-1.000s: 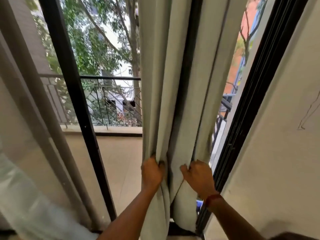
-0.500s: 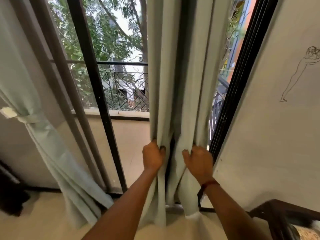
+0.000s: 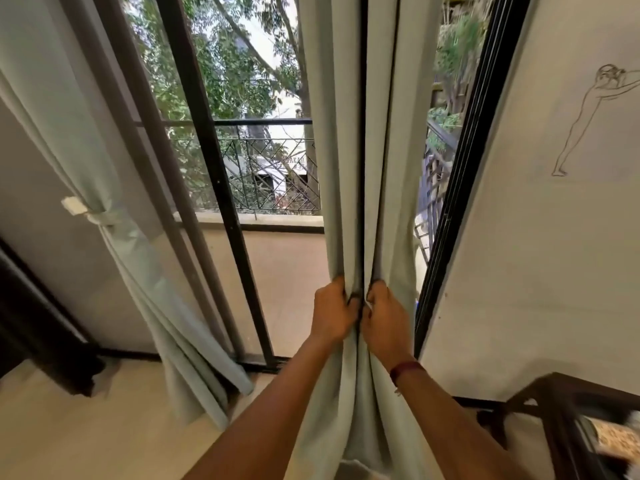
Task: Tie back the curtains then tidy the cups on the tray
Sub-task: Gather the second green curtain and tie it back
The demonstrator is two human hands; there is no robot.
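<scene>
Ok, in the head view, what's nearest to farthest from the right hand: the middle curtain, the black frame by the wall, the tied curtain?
1. Middle curtain: gripped by the right hand.
2. Black frame: just to the hand's right, beside the wall.
3. Tied curtain: far off on the left side.

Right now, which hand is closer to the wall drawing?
Right. The right hand is below-left of the drawing; the left hand is farther left. Both grip the curtain.
</scene>
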